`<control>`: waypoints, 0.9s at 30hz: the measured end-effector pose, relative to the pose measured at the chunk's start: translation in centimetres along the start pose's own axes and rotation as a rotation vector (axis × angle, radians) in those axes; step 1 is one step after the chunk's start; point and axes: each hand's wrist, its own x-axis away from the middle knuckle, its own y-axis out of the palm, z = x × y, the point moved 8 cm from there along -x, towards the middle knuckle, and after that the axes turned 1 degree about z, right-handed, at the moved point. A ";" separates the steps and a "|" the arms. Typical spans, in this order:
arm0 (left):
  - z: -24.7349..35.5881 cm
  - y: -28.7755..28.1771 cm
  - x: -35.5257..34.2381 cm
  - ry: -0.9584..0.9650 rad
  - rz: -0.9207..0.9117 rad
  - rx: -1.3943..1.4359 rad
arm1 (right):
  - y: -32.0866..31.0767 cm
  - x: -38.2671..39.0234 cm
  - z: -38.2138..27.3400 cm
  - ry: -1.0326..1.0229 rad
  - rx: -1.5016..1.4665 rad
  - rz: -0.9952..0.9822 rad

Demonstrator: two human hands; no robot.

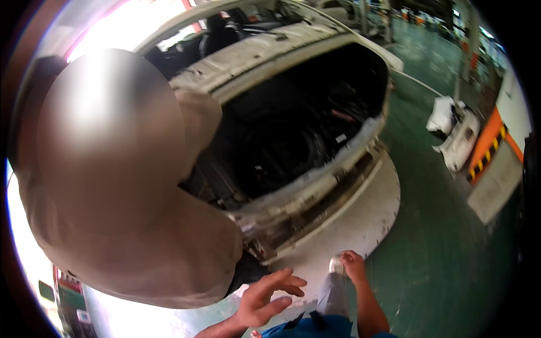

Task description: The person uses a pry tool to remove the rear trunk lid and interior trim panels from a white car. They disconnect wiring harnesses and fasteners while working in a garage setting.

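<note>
While I stand at the rear of a stripped white car (315,50), my left hand (269,297) hangs open in the air, fingers spread and curled slightly, holding nothing. My right hand (354,266) is lower right of it, well apart from the left, fingers bent down against a pale, narrow object (336,265) at its inner side; I cannot tell whether it is gripped or only touched, nor what it is. Both hands sit just below the car's rear edge, over a white bumper panel (360,219) that curves along beneath the open trunk (293,129). The trunk well is dark, with a round spare-wheel recess. A co-worker in a tan shirt (169,253) leans in close on my left, beside the trunk. Green floor (445,253) lies to the right, with white body parts (456,135) set well apart near a striped barrier (487,149).
</note>
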 end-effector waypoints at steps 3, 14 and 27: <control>-8.2 -2.8 -3.3 -0.460 0.235 -0.092 | 2.2 -7.0 -5.4 -0.005 -0.156 -0.174; -20.2 -10.2 -1.7 -0.920 0.268 -0.793 | 6.5 -16.3 -15.6 0.109 0.011 -0.564; -16.4 -12.9 -4.2 -0.749 0.695 -0.708 | 28.7 -10.8 -49.2 -0.405 -0.006 -1.189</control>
